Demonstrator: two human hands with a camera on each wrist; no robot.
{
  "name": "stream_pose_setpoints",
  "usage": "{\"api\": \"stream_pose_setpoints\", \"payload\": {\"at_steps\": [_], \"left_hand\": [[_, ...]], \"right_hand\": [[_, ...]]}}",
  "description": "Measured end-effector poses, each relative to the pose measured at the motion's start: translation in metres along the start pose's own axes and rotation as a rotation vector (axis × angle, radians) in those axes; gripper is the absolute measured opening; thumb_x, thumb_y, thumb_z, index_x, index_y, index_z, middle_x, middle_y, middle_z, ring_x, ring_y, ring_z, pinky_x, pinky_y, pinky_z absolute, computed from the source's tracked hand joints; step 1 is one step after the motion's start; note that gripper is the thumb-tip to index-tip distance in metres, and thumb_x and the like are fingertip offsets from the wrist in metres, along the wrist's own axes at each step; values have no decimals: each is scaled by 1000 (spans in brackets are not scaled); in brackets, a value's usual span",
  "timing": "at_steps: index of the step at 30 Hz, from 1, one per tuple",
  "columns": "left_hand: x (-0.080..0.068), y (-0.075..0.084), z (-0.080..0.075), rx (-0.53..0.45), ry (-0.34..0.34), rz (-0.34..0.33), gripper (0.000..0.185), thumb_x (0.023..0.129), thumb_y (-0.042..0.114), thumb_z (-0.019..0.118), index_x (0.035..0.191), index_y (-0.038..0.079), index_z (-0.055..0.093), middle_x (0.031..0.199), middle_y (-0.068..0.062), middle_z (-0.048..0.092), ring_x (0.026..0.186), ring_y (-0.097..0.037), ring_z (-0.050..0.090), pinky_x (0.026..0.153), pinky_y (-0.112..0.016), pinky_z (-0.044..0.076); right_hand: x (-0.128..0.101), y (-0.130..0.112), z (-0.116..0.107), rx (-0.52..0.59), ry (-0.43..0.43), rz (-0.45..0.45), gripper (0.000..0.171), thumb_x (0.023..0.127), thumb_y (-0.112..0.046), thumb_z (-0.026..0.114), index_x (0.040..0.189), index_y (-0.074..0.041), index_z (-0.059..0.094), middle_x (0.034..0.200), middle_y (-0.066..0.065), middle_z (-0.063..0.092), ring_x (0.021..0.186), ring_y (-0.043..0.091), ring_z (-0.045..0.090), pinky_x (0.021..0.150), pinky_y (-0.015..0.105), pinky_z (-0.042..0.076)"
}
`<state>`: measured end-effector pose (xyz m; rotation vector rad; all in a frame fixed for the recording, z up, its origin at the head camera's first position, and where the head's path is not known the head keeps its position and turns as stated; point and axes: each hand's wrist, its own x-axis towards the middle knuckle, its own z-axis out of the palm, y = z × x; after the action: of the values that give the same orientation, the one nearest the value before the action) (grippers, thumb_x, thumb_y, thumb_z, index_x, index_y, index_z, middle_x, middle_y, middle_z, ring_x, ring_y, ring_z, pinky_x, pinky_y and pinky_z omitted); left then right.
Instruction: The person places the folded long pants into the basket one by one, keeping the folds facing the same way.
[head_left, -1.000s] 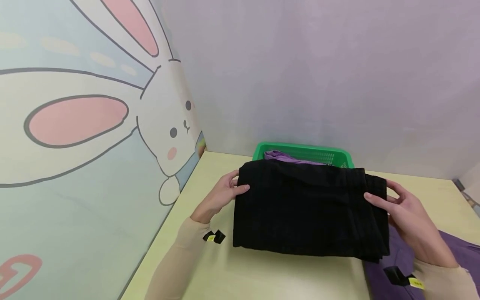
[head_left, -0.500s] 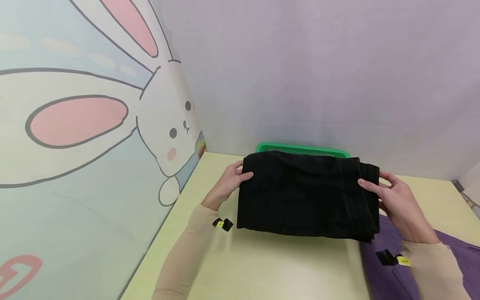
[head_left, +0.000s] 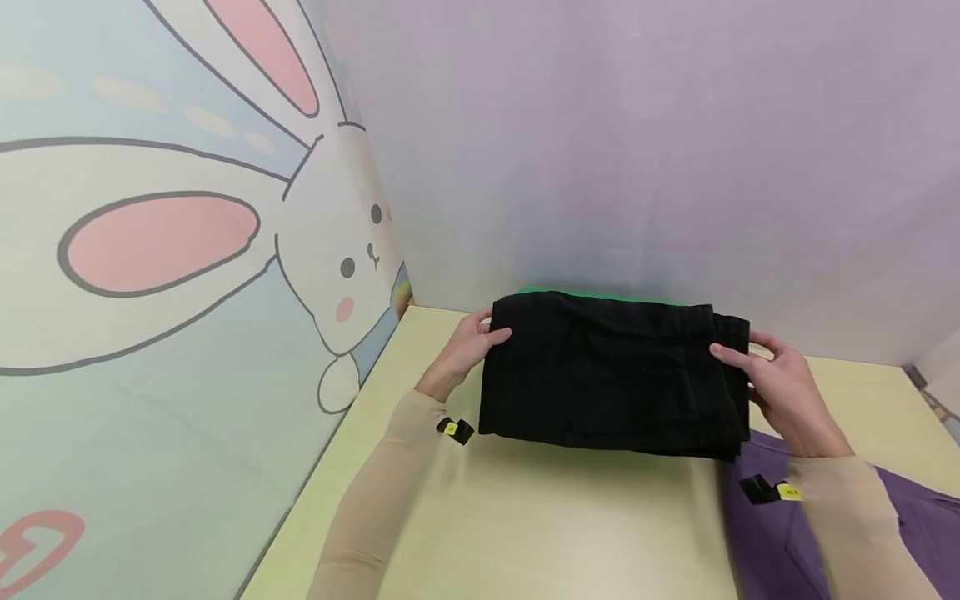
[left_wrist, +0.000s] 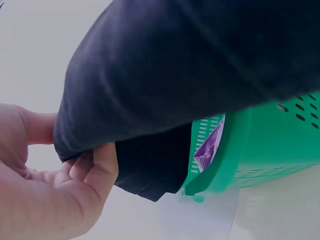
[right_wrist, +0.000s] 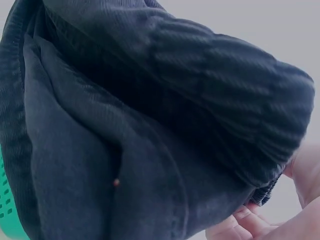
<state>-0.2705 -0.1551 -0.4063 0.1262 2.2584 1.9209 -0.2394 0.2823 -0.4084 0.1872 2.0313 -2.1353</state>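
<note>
Folded black pants (head_left: 600, 375) hang between my two hands, held up in front of a green basket (left_wrist: 270, 150). My left hand (head_left: 465, 350) pinches their left edge, thumb in front and fingers behind. At the other end my right hand (head_left: 787, 390) grips the gathered elastic waistband (right_wrist: 225, 80) the same way. In the head view the pants hide almost all of the basket, leaving a thin strip of its rim. The left wrist view shows the pants across the basket's mouth, with purple cloth (left_wrist: 210, 145) inside it.
A purple garment (head_left: 765, 525) lies on the pale table (head_left: 570, 533) at the right, partly under my right forearm. Behind the basket rises a plain light wall (head_left: 637, 150). On the left stands a wall with a painted rabbit (head_left: 337, 242).
Both hands have moved forward, away from me, carrying the pants over the basket. The purple cloth and most of the rim, visible a second ago, are now covered in the head view.
</note>
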Motion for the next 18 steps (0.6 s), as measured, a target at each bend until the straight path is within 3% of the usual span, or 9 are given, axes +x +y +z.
{"api": "stream_pose_setpoints", "payload": {"at_steps": [3,6,8,10,12,14,16,18], "left_hand": [[6,0,1,11,14,-12,53,107,12,62,158,4,47,139,-25,69,124,-37,71,117,-49,50],[12,-1,3,21,24,-19,52,107,12,62,156,4,49,138,-24,70,124,-37,71,118,-50,49],[15,-1,3,32,29,-15,51,108,12,62,156,4,49,138,-24,70,124,-37,71,119,-50,48],[18,0,4,40,35,-10,50,108,12,61,156,5,49,138,-24,70,125,-38,70,121,-51,46],[21,0,4,46,41,1,50,108,12,61,156,5,50,138,-24,70,126,-38,69,122,-52,45],[24,1,3,51,46,8,49,108,11,60,156,5,49,140,-24,69,127,-38,68,122,-52,44],[27,1,3,53,47,12,49,109,11,59,157,6,49,141,-23,68,129,-38,68,122,-53,45],[31,0,3,60,46,10,50,109,11,59,157,6,48,142,-23,68,130,-38,67,121,-53,45]], "right_hand": [[5,-1,-1,-14,19,11,88,98,-27,80,165,-20,23,94,-15,70,82,1,69,71,19,58],[11,-1,-2,-94,40,24,97,99,-33,79,171,-18,15,106,-18,62,87,-2,66,73,17,57],[14,-2,-3,-178,57,34,101,100,-41,76,173,-16,10,133,-2,60,99,-2,62,81,19,55],[18,-4,-2,-259,74,44,103,100,-48,72,173,-16,7,158,13,42,113,3,57,92,24,52],[22,-6,-1,-292,82,54,103,100,-53,70,173,-18,7,174,19,19,126,11,51,103,32,48],[26,-9,0,-298,91,55,103,100,-54,69,173,-18,7,172,19,22,127,15,50,105,35,46],[29,-11,0,-296,95,51,103,99,-54,70,173,-18,8,159,12,38,120,12,53,98,30,49],[32,-12,-1,-302,101,46,104,99,-54,71,173,-17,9,151,4,41,109,3,54,90,25,49]]}}
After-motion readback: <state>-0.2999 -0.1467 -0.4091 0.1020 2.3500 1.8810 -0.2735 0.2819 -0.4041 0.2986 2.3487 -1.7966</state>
